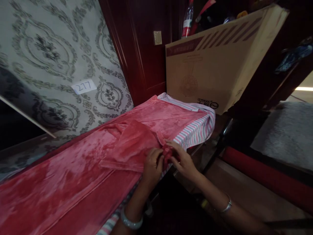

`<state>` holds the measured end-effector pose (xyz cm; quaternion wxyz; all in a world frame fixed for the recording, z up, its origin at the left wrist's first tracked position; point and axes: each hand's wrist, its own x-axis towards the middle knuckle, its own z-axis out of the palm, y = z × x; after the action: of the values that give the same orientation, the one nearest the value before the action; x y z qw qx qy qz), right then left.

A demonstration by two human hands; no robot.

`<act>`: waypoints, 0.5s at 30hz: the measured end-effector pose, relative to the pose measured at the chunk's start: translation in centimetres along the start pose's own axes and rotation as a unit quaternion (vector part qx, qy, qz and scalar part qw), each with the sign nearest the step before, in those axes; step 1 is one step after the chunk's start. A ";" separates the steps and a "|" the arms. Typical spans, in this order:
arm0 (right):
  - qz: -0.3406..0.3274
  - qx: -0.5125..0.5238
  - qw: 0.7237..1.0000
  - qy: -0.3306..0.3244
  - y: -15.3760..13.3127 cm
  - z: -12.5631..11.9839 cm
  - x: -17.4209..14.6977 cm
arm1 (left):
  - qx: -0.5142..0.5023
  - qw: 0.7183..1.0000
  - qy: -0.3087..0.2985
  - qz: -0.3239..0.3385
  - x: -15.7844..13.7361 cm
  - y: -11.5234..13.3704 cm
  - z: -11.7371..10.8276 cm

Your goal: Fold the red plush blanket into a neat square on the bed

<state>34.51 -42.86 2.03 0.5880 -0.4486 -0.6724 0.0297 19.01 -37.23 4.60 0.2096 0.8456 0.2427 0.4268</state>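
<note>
A red plush cloth point(139, 143), perhaps a garment, lies in a loose fold over a larger red plush spread point(80, 163). My left hand point(153, 164) pinches the near right end of this cloth. Just to its right, my right hand point(182, 158) is closed on the same end, fingers curled inward. Between the two hands the fabric is bunched into a small gathered lump point(167, 152); its details are blurred. Under the spread's right end shows a cloth with pink, grey and white stripes point(195, 130).
A large cardboard box point(202, 71) stands behind the spread, with a bottle point(187, 23) by its top edge. Patterned wallpaper point(56, 49) bears a paper label reading 277 point(84, 86). At right are a grey fuzzy cover point(286, 137) and a red bar point(266, 176).
</note>
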 end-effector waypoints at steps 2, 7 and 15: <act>-0.034 -0.012 0.998 -0.050 0.3 0.0 -0.1 | -0.003 1.000 -0.017 0.003 0.1 0.0 0.0; -0.042 -0.027 0.998 -0.041 0.8 -0.6 0.8 | 0.042 0.998 -0.033 0.017 -0.8 -0.2 -0.6; 0.077 -0.008 0.994 0.073 0.9 -4.4 5.1 | 0.376 0.924 -0.069 0.008 -5.2 -5.9 -6.7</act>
<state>39.03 -41.21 6.80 0.6277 -0.5052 -0.5912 0.0367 9.46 -34.65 1.71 -0.1111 0.8915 0.3639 0.2460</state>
